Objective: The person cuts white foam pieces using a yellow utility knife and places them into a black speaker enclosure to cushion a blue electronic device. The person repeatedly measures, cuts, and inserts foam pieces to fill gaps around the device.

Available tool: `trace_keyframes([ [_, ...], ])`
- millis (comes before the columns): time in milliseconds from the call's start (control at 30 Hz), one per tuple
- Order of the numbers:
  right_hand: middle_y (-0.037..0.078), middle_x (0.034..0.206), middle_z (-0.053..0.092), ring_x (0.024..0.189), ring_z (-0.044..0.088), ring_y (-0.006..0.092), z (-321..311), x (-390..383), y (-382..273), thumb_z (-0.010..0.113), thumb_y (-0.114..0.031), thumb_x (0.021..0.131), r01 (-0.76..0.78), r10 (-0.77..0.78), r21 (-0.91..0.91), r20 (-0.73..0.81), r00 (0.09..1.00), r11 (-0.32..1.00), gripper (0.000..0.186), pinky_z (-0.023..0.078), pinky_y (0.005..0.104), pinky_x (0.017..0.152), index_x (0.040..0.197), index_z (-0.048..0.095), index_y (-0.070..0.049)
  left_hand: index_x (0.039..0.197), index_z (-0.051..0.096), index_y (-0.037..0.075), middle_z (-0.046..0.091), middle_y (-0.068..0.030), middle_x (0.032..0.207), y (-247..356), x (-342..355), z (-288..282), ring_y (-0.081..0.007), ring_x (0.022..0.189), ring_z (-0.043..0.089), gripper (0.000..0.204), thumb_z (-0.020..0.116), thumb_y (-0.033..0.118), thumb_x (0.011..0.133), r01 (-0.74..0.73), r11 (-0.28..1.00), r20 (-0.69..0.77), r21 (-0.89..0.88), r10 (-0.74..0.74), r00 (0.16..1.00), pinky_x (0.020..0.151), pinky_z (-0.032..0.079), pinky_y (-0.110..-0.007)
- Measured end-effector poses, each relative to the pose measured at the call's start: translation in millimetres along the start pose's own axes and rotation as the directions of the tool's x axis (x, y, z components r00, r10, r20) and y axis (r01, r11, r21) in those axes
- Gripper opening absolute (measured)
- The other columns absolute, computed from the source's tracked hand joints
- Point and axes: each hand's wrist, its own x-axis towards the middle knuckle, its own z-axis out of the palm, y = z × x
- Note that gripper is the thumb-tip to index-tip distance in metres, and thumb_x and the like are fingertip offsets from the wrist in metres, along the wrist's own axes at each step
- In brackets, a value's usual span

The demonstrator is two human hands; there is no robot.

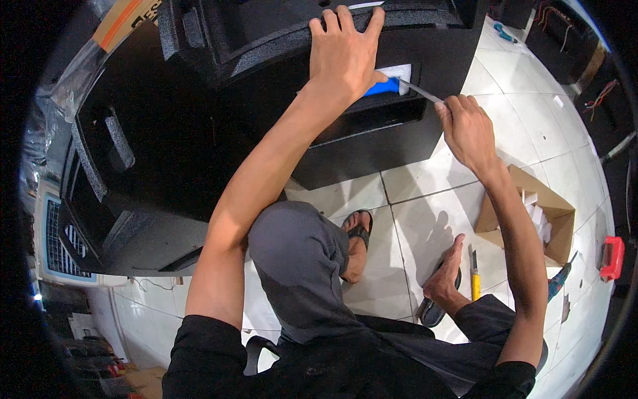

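Observation:
A large black speaker-like cabinet (266, 106) with a textured surface stands before me. My left hand (342, 56) lies on its upper part, fingers spread over a ledge, holding nothing I can see. Near that thumb, a bright blue piece (385, 87) shows against a white rectangular patch (399, 70) in a recess. My right hand (469, 130) is closed around a thin greyish rod-like tool (423, 94). The tool's far end reaches the blue piece; its exact kind is unclear, and its near end is hidden in my fingers.
On the tiled floor to the right sit an open cardboard box (561, 226) with white pieces inside, a yellow-handled cutter (475, 282), a teal tool (559, 280) and a red case (611, 258). Another teal tool (505, 33) lies farther off. A framed grille (56, 233) stands left.

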Motion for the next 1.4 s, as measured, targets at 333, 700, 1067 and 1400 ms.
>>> trace_keyframes([
  [333, 0.017, 0.083, 0.064, 0.083, 0.063, 0.0351, 95, -116, 33, 0.054, -0.034, 0.097, -0.15, 0.139, 0.009, 0.326, 0.935, 0.989, 0.035, 0.052, 0.0452, 0.07, 0.088, 0.062, -0.001, 0.145, 0.042, 0.008, 0.052, -0.0256, 0.13, -3, 1, 22, -0.0382, 0.119, 0.05, 0.104, 0.083, 0.052, 0.061, -0.04, 0.995, -0.061, 0.097, 0.046, 0.997, 0.097, 0.038, -0.05],
  [700, 0.022, 0.105, 0.062, 0.107, 0.054, 0.0375, 207, -292, -6, 0.064, -0.027, 0.089, -0.206, 0.191, -0.051, 0.633, 0.75, 0.977, 0.032, 0.045, 0.047, 0.092, 0.102, 0.06, 0.002, 0.15, 0.034, 0.02, 0.049, -0.0154, 0.138, -83, -44, 20, -0.0339, 0.132, 0.043, 0.114, 0.089, 0.048, 0.054, -0.06, 0.998, -0.061, -0.028, 0.058, 0.996, 0.109, 0.032, -0.053],
  [1067, 0.025, 0.139, 0.042, 0.13, 0.039, 0.04, -18, 118, -95, 0.072, -0.028, 0.077, 0.597, -0.607, -0.162, -0.01, 0.795, 0.785, 0.077, 0.03, 0.0473, 0.11, 0.135, 0.038, 0.008, 0.137, 0.044, 0.003, 0.049, -0.0263, 0.128, -71, -39, 10, -0.0409, 0.124, 0.044, 0.093, 0.088, 0.033, 0.06, 0.035, 0.998, -0.045, -0.06, -0.037, 0.998, 0.106, 0.031, -0.055],
  [1400, 0.028, 0.137, 0.04, 0.133, 0.036, 0.0417, -7, 132, -91, 0.082, -0.034, 0.068, 0.585, -0.567, -0.202, 0.144, 0.811, 0.785, 0.095, 0.027, 0.0515, 0.114, 0.137, 0.034, 0.011, 0.133, 0.047, 0.0, 0.053, -0.0257, 0.122, -63, -36, 10, -0.0376, 0.115, 0.05, 0.084, 0.085, 0.025, 0.062, 0.03, 0.984, -0.102, -0.173, -0.048, 0.994, 0.103, 0.035, -0.05],
])
